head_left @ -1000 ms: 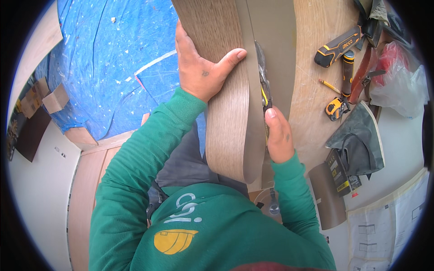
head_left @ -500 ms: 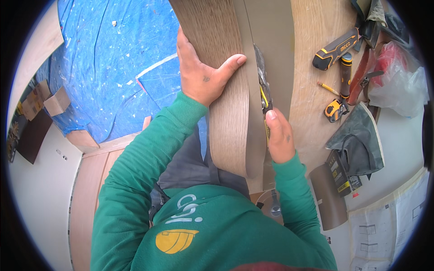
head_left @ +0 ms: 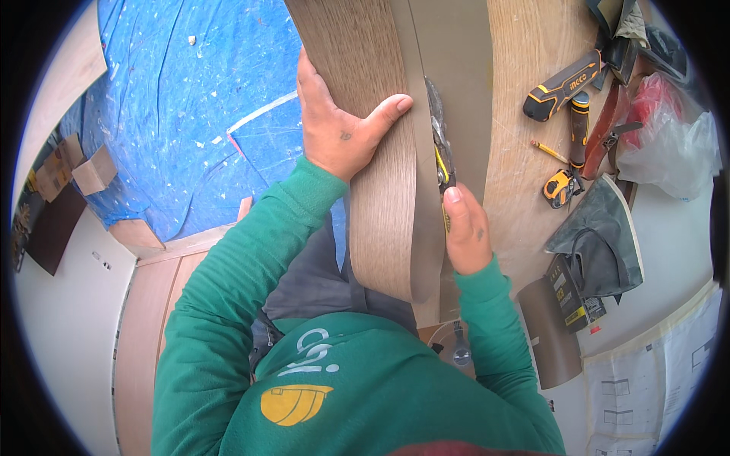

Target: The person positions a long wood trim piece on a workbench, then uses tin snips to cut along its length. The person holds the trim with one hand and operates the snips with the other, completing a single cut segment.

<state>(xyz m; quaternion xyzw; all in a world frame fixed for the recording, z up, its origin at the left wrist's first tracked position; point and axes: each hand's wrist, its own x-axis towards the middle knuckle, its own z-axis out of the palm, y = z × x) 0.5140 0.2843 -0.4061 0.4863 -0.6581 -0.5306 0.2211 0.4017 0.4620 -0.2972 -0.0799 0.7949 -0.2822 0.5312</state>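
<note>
A curled wood-grain laminate sheet stretches away from my body, its plain grey-brown side showing to the right. My left hand grips the sheet's left part, thumb on the wood-grain face and fingers partly hidden past the left edge. In my right hand is a pair of snips with dark metal jaws and yellow-and-black parts. Its jaws point away from me along the grey-brown strip, at the end of a thin dark line. The handles are mostly hidden by my right hand.
At right, a wooden surface carries a black-and-orange tool, a dark-handled tool, a pencil and a tape measure. Beyond lie a plastic bag and a dark fabric pouch. Blue sheeting covers the left.
Both hands keep their grips on the sheet and the snips. My right hand and the snips have hardly moved; the surroundings at right appear shifted slightly left.
</note>
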